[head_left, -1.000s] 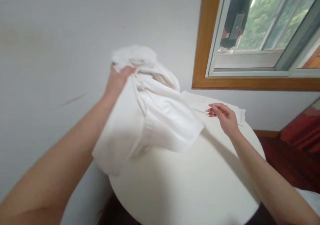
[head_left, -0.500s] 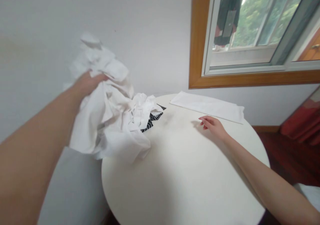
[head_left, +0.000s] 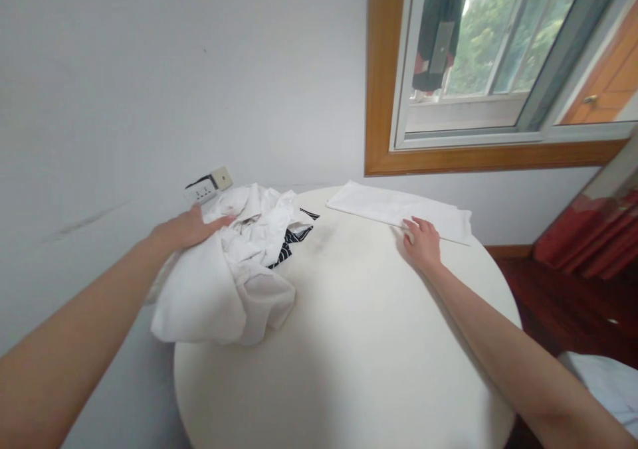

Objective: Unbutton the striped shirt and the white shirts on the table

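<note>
A crumpled heap of white cloth (head_left: 209,289) lies on the left side of the round white table (head_left: 359,343), part of it hanging over the edge. My left hand (head_left: 187,228) rests on top of this heap, thumb stretched out and the other fingers partly hidden. Black fabric with white lines (head_left: 298,234) sticks out from the heap's right side. Toward the back of the table is a flat, folded white cloth (head_left: 399,208). At its front edge my right hand (head_left: 423,240) is open, fingers spread and the tips touching or just over the cloth.
Behind the heap, a wall socket (head_left: 202,190) shows on the pale wall. A wood-framed window (head_left: 381,103) is at the upper right. Red curtain fabric (head_left: 583,243) hangs on the right, and a white item (head_left: 598,376) sits at the lower right.
My left hand has lowered the lifted white cloth onto the heap and loosened on it. My right hand has opened its fingers and come up to the folded cloth. The view has shifted slightly right.
</note>
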Demonstrator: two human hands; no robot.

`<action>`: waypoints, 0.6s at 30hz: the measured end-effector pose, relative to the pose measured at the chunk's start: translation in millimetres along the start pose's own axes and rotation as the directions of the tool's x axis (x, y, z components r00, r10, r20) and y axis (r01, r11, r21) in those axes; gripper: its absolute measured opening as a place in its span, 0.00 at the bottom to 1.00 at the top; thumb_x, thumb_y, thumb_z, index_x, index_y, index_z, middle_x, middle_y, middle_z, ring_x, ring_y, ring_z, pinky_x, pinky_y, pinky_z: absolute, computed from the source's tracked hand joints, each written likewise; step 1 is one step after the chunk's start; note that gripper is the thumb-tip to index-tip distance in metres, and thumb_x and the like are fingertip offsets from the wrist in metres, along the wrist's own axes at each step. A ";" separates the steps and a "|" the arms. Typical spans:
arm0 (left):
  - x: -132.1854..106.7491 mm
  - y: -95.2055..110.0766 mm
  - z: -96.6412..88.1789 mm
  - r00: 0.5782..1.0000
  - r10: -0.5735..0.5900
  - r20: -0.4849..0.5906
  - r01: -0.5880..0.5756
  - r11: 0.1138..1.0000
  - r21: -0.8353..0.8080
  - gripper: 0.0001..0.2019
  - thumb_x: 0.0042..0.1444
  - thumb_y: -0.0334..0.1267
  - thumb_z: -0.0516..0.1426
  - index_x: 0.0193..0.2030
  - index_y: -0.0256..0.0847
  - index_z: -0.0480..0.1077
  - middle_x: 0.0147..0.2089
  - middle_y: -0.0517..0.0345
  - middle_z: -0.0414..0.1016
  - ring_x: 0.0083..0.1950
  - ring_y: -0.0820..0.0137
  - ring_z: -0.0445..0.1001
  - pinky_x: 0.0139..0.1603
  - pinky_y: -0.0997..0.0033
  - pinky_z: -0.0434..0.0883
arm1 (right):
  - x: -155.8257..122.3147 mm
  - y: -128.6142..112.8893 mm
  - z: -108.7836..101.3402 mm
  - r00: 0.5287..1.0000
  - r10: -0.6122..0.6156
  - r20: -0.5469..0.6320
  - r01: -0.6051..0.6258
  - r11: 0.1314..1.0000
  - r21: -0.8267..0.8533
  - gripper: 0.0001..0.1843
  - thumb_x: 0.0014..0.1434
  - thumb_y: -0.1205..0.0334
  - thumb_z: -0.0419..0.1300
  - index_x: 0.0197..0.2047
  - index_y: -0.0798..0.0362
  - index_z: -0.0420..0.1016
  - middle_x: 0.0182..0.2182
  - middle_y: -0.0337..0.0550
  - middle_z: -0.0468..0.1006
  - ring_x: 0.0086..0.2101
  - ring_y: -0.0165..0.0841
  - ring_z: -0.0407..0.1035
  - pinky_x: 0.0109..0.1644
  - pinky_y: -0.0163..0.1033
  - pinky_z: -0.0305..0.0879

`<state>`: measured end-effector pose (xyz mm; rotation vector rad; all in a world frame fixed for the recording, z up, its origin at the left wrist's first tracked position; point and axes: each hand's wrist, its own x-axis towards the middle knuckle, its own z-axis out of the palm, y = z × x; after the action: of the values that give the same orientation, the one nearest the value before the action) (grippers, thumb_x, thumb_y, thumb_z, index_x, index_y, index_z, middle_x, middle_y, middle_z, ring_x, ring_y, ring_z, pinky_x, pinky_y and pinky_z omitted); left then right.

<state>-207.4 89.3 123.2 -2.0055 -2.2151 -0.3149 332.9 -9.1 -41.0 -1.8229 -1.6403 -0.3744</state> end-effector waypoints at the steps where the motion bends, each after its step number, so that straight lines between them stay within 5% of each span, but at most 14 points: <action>1: 1.0 -1.3 -3.6 0.999 -0.049 0.022 0.049 0.999 0.001 0.59 0.43 0.77 0.45 0.65 0.20 0.52 0.61 0.28 0.64 0.56 0.48 0.69 0.52 0.53 0.66 | 3.2 4.0 4.0 1.000 0.026 -0.004 -0.026 0.997 -0.072 0.26 0.59 0.62 0.54 0.61 0.53 0.67 0.61 0.54 0.64 0.61 0.48 0.54 0.61 0.53 0.54; 5: -9.4 0.9 -10.8 0.992 -0.124 0.026 0.125 0.992 -0.036 0.52 0.52 0.73 0.35 0.70 0.29 0.44 0.68 0.30 0.53 0.63 0.45 0.60 0.56 0.49 0.62 | 17.1 12.4 21.3 0.992 0.076 0.101 -0.053 0.977 -0.209 0.31 0.61 0.57 0.52 0.66 0.55 0.58 0.66 0.56 0.55 0.65 0.48 0.47 0.64 0.54 0.48; 9: -33.0 1.3 -15.8 0.997 -0.069 0.015 0.070 0.997 -0.017 0.43 0.58 0.67 0.34 0.70 0.36 0.47 0.68 0.32 0.52 0.65 0.44 0.56 0.58 0.46 0.59 | 32.2 13.2 28.5 0.969 0.136 0.208 -0.092 0.974 -0.209 0.26 0.65 0.57 0.46 0.65 0.53 0.61 0.64 0.54 0.61 0.63 0.46 0.53 0.63 0.55 0.50; 14: -62.5 -1.0 -32.0 0.986 0.071 -0.150 -0.075 0.997 -0.018 0.40 0.61 0.60 0.42 0.71 0.35 0.40 0.64 0.35 0.57 0.64 0.50 0.59 0.59 0.52 0.61 | 35.6 7.5 13.1 0.945 0.102 0.310 -0.042 0.980 -0.196 0.21 0.65 0.60 0.47 0.57 0.52 0.73 0.56 0.53 0.72 0.52 0.42 0.69 0.53 0.45 0.64; 18: -92.0 20.9 -46.8 0.928 0.225 -0.296 -0.245 0.969 -0.031 0.35 0.63 0.53 0.45 0.70 0.34 0.44 0.63 0.42 0.59 0.64 0.57 0.59 0.63 0.58 0.58 | 13.6 4.8 -7.6 0.942 0.026 0.336 0.036 0.984 -0.176 0.21 0.65 0.59 0.48 0.55 0.50 0.74 0.53 0.51 0.75 0.47 0.41 0.73 0.49 0.44 0.67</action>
<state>-178.8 -9.1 147.8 -2.0754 -1.7905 -0.6180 341.5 -3.3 -28.3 -2.1111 -1.8918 -0.2257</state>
